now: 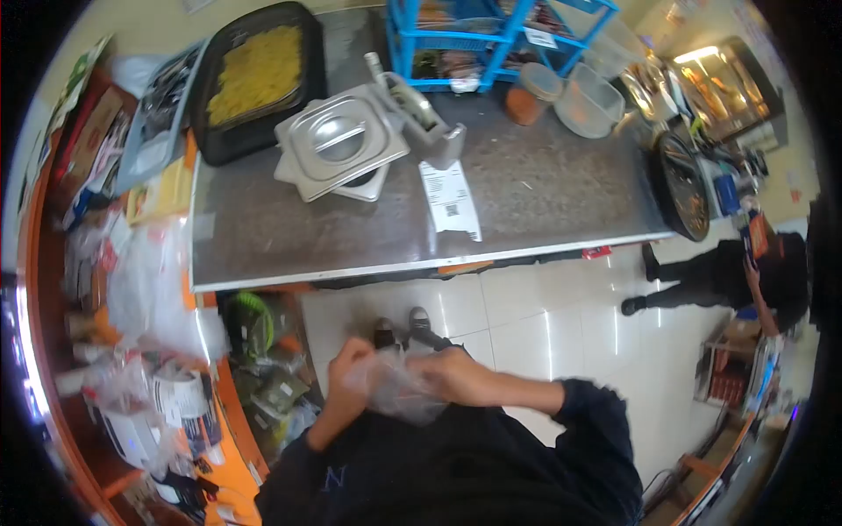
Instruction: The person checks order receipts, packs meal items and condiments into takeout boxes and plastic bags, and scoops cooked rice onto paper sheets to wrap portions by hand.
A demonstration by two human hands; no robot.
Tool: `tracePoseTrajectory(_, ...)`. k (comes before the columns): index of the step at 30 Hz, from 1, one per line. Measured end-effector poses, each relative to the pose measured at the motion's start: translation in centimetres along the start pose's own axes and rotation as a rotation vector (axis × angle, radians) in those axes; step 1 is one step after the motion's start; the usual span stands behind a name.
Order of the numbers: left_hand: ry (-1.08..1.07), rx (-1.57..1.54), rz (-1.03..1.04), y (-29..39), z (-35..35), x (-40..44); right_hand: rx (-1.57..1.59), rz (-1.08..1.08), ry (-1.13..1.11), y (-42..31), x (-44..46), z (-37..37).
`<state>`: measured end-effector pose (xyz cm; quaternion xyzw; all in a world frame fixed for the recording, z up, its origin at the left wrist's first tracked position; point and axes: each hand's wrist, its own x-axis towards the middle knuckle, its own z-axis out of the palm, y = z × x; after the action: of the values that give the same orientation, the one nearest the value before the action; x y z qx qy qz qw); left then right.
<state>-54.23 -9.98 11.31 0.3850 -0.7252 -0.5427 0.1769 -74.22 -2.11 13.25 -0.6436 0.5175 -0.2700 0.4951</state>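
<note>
A clear plastic bag (405, 392) hangs in front of my dark top, held at its upper edge by both hands. My left hand (349, 373) is closed on its left side, fingers bent at the rim. On the opposite side my right hand (458, 375) pinches the bag, with the fingertips partly hidden by the plastic. Whether anything lies inside the bag I cannot make out. Both hands are over the floor, short of the counter's front edge. On the counter lies a printed receipt (450, 202), beneath the foot of a metal holder (421, 110).
The dark counter (544, 193) carries stacked steel lids (338, 145), a black pan of yellow food (256, 74), blue basket shelves (452, 44) and plastic tubs (589, 101). Cluttered shelves with plastic bags (153, 280) stand left. Another person (745, 272) is at the right.
</note>
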Motion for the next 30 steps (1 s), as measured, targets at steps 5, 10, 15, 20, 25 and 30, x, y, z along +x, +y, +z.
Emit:
tracePoseTrajectory(5,-0.253,0.243,0.566,7.3,-8.3,-2.8,-0.174,-0.550,-0.028,-8.1,-3.7,-10.4)
tracePoseTrajectory(10,0.035,0.365,0.773,8.5,-11.5,-5.2,-0.562,-0.673,0.317,-12.4,-9.4,-14.7)
tracePoseTrajectory(15,0.626,0.274,0.242,6.9,-2.7,2.3,-0.017,-0.525,1.622,-5.7,-1.7,-8.9)
tracePoseTrajectory(20,-0.254,-0.224,-0.157,-2.8,4.2,6.3,0.280,0.006,0.741,2.8,2.0,-1.1)
tracePoseTrajectory(25,-0.296,-0.178,-0.335,1.1,5.1,6.3,0.286,0.243,0.729,5.1,0.7,-2.2)
tracePoseTrajectory(30,-0.182,-0.029,-0.117,5.7,0.7,4.6,1.443,0.193,0.854,5.2,-1.6,-5.2)
